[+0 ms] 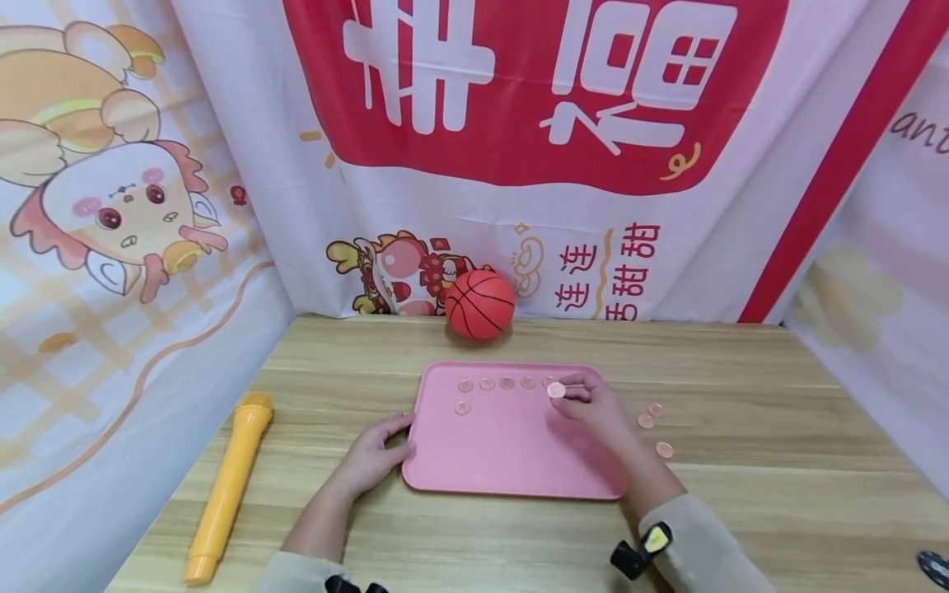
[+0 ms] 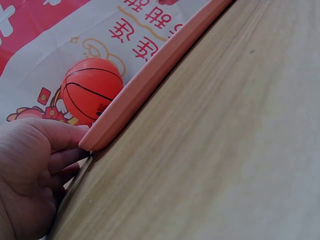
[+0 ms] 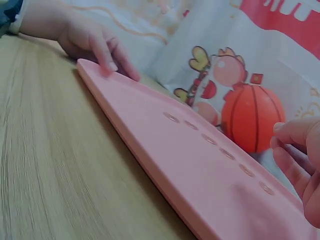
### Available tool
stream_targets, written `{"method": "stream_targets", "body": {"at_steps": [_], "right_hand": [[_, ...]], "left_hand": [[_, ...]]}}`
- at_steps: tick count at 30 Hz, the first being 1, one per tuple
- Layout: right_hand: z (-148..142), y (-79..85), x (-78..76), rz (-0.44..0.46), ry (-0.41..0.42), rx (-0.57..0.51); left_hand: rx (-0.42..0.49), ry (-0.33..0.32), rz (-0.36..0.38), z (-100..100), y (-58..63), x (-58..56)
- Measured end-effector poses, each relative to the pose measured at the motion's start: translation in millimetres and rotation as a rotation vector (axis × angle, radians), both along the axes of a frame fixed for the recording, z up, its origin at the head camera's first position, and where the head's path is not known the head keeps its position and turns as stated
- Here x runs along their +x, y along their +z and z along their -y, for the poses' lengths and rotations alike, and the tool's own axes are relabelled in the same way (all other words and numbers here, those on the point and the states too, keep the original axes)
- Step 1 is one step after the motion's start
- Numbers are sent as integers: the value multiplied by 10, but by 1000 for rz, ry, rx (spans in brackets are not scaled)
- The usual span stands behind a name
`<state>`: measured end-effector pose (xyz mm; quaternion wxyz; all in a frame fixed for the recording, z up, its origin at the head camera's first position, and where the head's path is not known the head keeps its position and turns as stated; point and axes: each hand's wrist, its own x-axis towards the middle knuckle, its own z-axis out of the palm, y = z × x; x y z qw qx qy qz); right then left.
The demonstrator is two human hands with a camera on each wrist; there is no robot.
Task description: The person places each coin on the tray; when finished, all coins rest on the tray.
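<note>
My left hand (image 1: 374, 453) is at the left edge of a pink tray (image 1: 511, 453), thumb and fingertips against the rim with the fingers fairly straight. In the left wrist view that hand (image 2: 30, 170) touches the tray's corner. Over the tray's upper right part, my right hand (image 1: 596, 403) pinches a copper-coloured coin (image 1: 556, 389) between thumb and fingers. The right wrist view hides this coin, and only part of the right hand (image 3: 300, 160) shows there. Several similar coins (image 1: 507, 383) lie in a row along the tray's far side. One more coin (image 1: 463, 408) lies below the row's left end.
Three loose coins (image 1: 646, 421) lie on the wooden table (image 1: 778, 478) right of the tray. Behind it an orange-red toy basketball (image 1: 480, 305) stands by the printed cloth. A yellow toy microphone (image 1: 228, 490) lies at the left. A black-and-white disc (image 1: 934, 568) is at the right edge.
</note>
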<state>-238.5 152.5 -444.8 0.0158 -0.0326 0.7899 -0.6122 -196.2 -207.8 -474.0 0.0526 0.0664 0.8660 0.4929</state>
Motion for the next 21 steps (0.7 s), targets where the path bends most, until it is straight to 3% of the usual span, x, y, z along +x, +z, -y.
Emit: {"method": "stream_targets", "body": {"at_steps": [12,21], "right_hand": [[641,-179,-208,42,26,-28],[879,-337,-287,-6,18,104]], "left_hand": [[4,6,-6,-7,5,3],[12,9,13,-6,4,4]]}}
